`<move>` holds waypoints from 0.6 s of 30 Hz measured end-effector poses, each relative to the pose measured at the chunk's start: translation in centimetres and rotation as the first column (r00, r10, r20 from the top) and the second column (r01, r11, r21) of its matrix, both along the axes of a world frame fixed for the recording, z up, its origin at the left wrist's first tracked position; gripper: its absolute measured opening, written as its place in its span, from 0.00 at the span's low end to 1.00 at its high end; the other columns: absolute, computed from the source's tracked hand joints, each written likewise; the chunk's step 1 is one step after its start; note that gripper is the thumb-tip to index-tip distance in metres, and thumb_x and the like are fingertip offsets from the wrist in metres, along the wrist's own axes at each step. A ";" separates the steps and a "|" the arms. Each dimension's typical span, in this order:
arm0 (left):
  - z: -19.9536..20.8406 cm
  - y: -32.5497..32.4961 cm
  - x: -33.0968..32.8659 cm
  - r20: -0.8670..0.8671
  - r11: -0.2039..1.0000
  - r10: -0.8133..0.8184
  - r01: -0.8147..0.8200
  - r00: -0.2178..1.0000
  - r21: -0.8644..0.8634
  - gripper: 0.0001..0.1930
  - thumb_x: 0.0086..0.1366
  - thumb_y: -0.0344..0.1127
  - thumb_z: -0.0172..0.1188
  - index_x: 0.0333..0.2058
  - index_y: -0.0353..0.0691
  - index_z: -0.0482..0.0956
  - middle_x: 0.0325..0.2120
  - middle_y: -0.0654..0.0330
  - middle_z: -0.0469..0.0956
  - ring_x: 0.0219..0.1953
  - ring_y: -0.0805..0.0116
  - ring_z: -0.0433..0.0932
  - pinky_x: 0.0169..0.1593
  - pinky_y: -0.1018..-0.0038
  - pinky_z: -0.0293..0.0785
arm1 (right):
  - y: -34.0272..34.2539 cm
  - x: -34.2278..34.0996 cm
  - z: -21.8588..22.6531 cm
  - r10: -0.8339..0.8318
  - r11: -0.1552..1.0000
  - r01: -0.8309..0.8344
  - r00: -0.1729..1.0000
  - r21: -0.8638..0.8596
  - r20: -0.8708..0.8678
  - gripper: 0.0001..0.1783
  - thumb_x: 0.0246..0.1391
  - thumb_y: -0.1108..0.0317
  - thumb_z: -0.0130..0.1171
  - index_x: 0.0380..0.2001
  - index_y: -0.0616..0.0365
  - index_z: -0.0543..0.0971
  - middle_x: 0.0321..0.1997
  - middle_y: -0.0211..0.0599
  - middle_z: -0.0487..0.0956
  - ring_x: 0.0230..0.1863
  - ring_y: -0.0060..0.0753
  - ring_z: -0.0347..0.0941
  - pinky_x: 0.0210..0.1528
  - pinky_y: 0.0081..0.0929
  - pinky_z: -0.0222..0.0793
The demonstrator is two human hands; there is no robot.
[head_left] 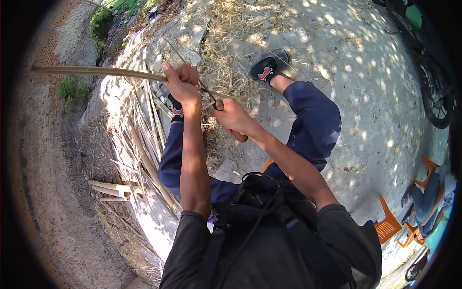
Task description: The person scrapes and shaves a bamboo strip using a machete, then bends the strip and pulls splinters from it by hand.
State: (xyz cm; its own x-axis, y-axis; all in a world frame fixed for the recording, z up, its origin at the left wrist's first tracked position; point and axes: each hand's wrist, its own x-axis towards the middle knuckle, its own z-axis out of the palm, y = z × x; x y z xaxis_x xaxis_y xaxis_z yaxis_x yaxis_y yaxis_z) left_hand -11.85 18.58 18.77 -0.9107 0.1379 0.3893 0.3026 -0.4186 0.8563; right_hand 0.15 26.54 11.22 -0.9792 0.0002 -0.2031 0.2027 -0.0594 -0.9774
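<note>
The left forearm [193,159] reaches nearly straight toward twelve o'clock. The left hand [184,86] has its fingers curled and its thumb [168,72] stretched toward eleven. The right forearm [291,161] slants toward half past ten, and the right hand [234,117] is a closed fist, at the left hand's four o'clock.
</note>
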 end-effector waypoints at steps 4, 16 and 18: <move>4.7 -1.1 0.7 -0.015 0.999 -0.017 0.016 1.000 -0.041 0.37 0.78 0.69 0.35 0.16 0.48 0.46 0.14 0.71 0.43 0.17 0.76 0.40 0.22 0.71 0.36 | -1.2 -0.2 3.6 -0.031 0.982 0.036 0.999 -0.188 0.025 0.19 0.61 0.68 0.60 0.18 0.58 0.67 0.11 0.29 0.68 0.11 0.23 0.66 0.13 0.31 0.60; 2.8 -4.8 4.0 -0.088 0.996 0.054 -0.048 0.995 0.072 0.35 0.81 0.61 0.35 0.16 0.48 0.46 0.13 0.70 0.43 0.17 0.74 0.39 0.23 0.69 0.36 | -4.4 2.2 4.6 -0.019 0.984 0.038 0.994 0.175 -0.110 0.18 0.53 0.63 0.66 0.24 0.69 0.74 0.18 0.50 0.74 0.22 0.43 0.75 0.30 0.44 0.69; 3.2 -5.1 4.5 -0.041 0.986 0.098 -0.091 0.994 0.138 0.34 0.82 0.60 0.34 0.16 0.48 0.46 0.13 0.70 0.43 0.17 0.74 0.38 0.23 0.69 0.36 | -4.3 2.2 3.9 -0.012 0.994 0.019 0.998 0.112 -0.067 0.18 0.52 0.62 0.67 0.25 0.68 0.75 0.20 0.52 0.76 0.25 0.48 0.75 0.33 0.46 0.70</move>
State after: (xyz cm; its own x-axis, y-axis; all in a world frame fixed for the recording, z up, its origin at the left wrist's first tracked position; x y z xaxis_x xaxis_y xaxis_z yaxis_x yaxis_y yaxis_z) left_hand -7.33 13.45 21.98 -0.8972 -0.0052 0.4417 0.3854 -0.4978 0.7770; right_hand 2.40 22.22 15.09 -0.9901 0.0345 -0.1361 0.1377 0.0487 -0.9893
